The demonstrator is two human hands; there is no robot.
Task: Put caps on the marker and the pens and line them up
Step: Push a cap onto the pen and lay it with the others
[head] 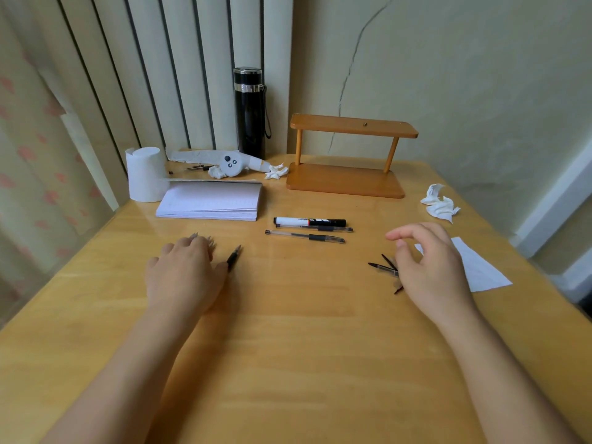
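Observation:
A capped black-and-white marker (309, 222) lies mid-table. Two capped clear pens (315, 229) (304, 236) lie parallel just in front of it. My left hand (185, 274) rests palm down on several uncapped pens. One black-grip uncapped pen (234, 258) pokes out by the thumb, and other pen tips (209, 241) show past the fingers. Whether the hand grips any of them is hidden. My right hand (429, 264) hovers with fingers apart over loose black pen caps (382, 267), some of them under the palm.
A notepad (211, 200), a paper roll (144, 174), a white controller (232, 165) and a black flask (250, 113) stand at the back left. A wooden shelf (346, 181) sits at the back. Crumpled tissue (440, 203) and a paper sheet (480, 267) lie on the right.

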